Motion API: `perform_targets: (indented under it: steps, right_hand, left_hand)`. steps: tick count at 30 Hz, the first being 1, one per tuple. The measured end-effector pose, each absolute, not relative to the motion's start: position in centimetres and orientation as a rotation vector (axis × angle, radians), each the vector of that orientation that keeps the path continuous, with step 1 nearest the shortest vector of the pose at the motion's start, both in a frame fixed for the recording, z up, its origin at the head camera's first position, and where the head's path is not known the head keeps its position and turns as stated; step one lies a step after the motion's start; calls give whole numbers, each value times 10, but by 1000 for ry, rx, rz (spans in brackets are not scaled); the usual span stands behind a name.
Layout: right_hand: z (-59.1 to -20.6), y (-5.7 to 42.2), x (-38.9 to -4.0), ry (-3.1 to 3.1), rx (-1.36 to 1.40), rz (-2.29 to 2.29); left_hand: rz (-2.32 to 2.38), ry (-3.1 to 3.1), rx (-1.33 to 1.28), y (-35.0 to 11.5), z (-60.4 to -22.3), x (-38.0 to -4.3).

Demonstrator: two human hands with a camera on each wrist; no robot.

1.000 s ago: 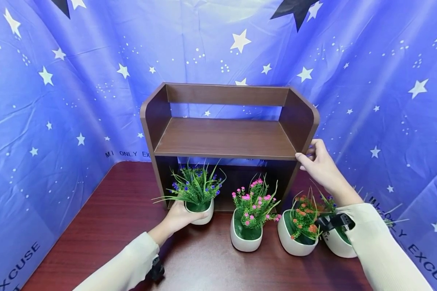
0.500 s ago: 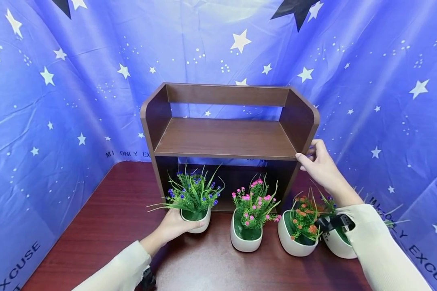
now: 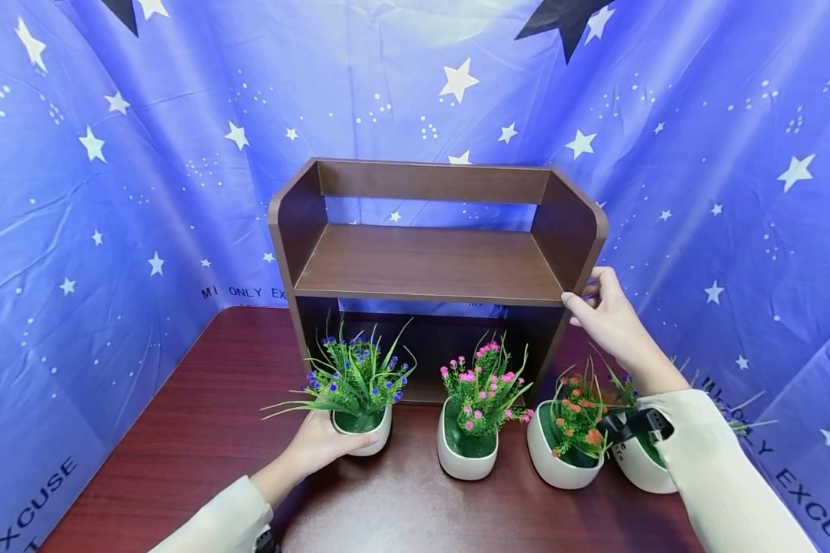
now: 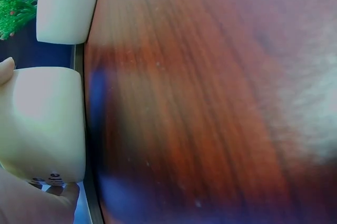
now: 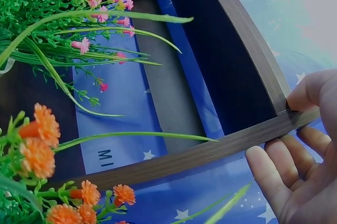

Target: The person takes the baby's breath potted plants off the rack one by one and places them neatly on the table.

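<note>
My left hand (image 3: 311,447) grips a white pot (image 3: 379,436) of artificial blue flowers (image 3: 360,376), thumb across its front. The pot stands in front of the shelf's lower left part. In the left wrist view that pot (image 4: 42,121) shows from the side, with fingers around its lower end in the picture. At the right side of the brown two-tier desk shelf (image 3: 429,261), my right hand (image 3: 612,319) pinches the side panel. The right wrist view shows the thumb (image 5: 308,91) on the panel's front edge and the other fingers along its outer face.
A white pot of pink flowers (image 3: 472,461) stands in front of the shelf, right of the blue one. Farther right are a pot of orange flowers (image 3: 560,468) and another pot (image 3: 646,472) partly behind my right forearm. A blue star-patterned curtain (image 3: 180,153) surrounds the red-brown table (image 3: 200,430).
My left hand has drawn the blue-flower pot leftward and toward me, away from the shelf's front. My right hand stays on the shelf's side panel; the other pots have not moved.
</note>
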State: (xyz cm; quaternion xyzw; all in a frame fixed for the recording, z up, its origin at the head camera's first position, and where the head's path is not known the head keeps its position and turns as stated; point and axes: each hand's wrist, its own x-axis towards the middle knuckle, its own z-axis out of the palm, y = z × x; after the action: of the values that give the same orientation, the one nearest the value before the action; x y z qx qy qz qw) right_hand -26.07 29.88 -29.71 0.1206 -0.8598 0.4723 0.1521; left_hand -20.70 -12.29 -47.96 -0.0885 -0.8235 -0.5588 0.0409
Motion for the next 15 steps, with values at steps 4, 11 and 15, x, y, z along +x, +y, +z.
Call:
perform_targets:
  steps: [4,11,15]
  right_hand:
    - [-295,297,-260,-2450,346,1352]
    - [-296,298,-260,-2453,345,1353]
    - [-298,299,-261,-2466,333,1350]
  left_hand:
    - [-1735,-2502,-270,-125,-482,-202]
    - [-1727,-2531,-233,-125,-486,-198]
    - [-1681,-2527,-232,-127,-488,-197]
